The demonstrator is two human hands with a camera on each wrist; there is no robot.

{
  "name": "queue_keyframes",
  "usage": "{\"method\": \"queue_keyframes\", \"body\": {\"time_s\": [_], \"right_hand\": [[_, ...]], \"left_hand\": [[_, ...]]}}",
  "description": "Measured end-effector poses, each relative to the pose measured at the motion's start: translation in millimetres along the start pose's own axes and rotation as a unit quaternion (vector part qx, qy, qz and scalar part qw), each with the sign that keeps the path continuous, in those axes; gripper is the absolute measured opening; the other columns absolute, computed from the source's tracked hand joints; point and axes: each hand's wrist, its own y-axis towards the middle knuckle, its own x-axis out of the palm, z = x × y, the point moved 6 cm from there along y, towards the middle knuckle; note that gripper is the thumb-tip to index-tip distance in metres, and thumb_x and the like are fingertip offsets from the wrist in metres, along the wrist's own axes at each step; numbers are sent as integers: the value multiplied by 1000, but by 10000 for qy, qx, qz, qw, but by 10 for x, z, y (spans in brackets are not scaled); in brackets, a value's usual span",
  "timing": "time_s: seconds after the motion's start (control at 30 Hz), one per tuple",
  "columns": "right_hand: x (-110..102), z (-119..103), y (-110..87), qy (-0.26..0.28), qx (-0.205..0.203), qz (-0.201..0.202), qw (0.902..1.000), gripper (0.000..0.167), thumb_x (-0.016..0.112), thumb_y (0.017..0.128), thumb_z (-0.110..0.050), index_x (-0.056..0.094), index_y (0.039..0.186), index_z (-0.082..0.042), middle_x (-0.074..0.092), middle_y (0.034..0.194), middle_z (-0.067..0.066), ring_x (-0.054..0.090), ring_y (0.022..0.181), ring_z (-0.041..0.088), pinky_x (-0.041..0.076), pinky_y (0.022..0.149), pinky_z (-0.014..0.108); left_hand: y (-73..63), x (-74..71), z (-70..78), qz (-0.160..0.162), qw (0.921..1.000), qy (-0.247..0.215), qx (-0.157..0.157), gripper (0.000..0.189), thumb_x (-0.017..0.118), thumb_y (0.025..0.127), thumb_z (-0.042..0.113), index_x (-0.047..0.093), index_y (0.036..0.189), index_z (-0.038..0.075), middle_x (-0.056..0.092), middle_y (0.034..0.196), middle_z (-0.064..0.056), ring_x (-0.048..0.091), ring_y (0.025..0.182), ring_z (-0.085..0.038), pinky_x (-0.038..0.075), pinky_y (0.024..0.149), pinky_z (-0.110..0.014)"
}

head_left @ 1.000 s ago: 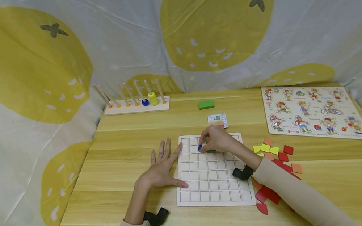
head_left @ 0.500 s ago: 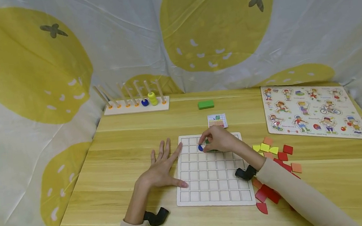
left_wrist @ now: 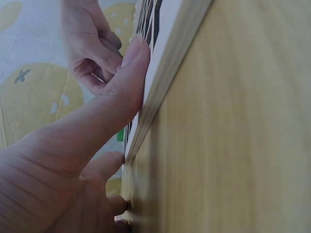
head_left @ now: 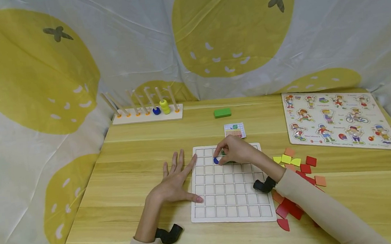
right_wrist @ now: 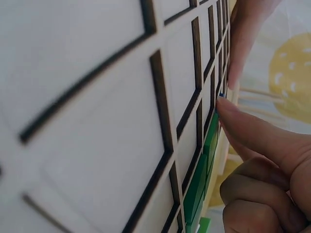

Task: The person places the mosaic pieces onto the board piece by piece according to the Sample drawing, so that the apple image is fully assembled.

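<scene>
My right hand (head_left: 235,149) pinches a small blue piece (head_left: 215,160) between thumb and index finger at a cell near the top of the white grid board (head_left: 233,223). In the right wrist view only a sliver of blue shows at the thumb tip, and green tiles (right_wrist: 196,187) sit in cells next to that hand. The right hand mostly covers these tiles in the head view. With fingers spread, my left hand (head_left: 173,183) rests at the board's left side, its thumb and index fingertip touching the edge. The left wrist view shows the left thumb (left_wrist: 119,97) against the rim.
Loose red, orange and yellow tiles (head_left: 286,159) lie right of the board, partly under the right sleeve. Behind it are a small pattern card (head_left: 234,130) and a green block (head_left: 222,113). A peg stand (head_left: 147,118) is back left, a picture puzzle (head_left: 340,121) back right.
The blue piece, seen nearly edge-on a second ago, has turned to show more of its face in the right fingers. The right hand has barely shifted; the left hand keeps its place.
</scene>
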Motion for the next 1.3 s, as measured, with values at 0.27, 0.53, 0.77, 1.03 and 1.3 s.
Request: {"method": "queue_keyframes", "body": {"time_s": [0.27, 0.53, 0.77, 1.03, 1.3], "right_hand": [[-22, 47, -10, 307, 80, 27, 9995, 15, 86, 84, -7, 81, 98, -8, 39, 52, -5, 30, 49, 10, 30, 51, 22], [-137, 80, -84, 409, 118, 175, 9989, 14, 84, 86, -11, 82, 100, -8, 45, 60, -4, 36, 54, 11, 36, 57, 24], [-456, 242, -360, 639, 382, 708, 9947, 22, 76, 96, -28, 81, 109, -11, 70, 94, 7, 40, 70, 17, 34, 65, 27], [-774, 468, -910, 256, 769, 1219, 9892, 30, 70, 100, -32, 78, 117, -9, 46, 71, 2, 41, 67, 18, 32, 55, 26], [-895, 696, -1400, 31, 986, 1392, 9853, 31, 71, 99, -34, 77, 118, -10, 39, 64, -2, 36, 57, 12, 34, 52, 29]], "left_hand": [[-3, 1, 12, -3, 10000, -17, 34, 132, 90, 72, 55, 5, 168, 22, -25, 169, -22, -24, 157, -44, -14, 120, -75], [11, -4, 15, -23, 10000, 38, -20, 134, 91, 70, 56, 5, 168, 23, -25, 170, -20, -24, 158, -43, -14, 121, -74], [4, 2, 18, 28, 10000, 35, 73, 138, 95, 64, 53, 8, 168, 24, -25, 170, -21, -24, 157, -44, -15, 121, -74], [21, -6, 32, 64, 9999, 95, 41, 136, 94, 65, 53, 10, 168, 25, -24, 170, -22, -23, 158, -45, -16, 119, -75], [33, -7, 17, 21, 9999, 53, 91, 137, 96, 63, 51, 11, 168, 25, -25, 170, -22, -24, 157, -44, -17, 119, -75]]}}
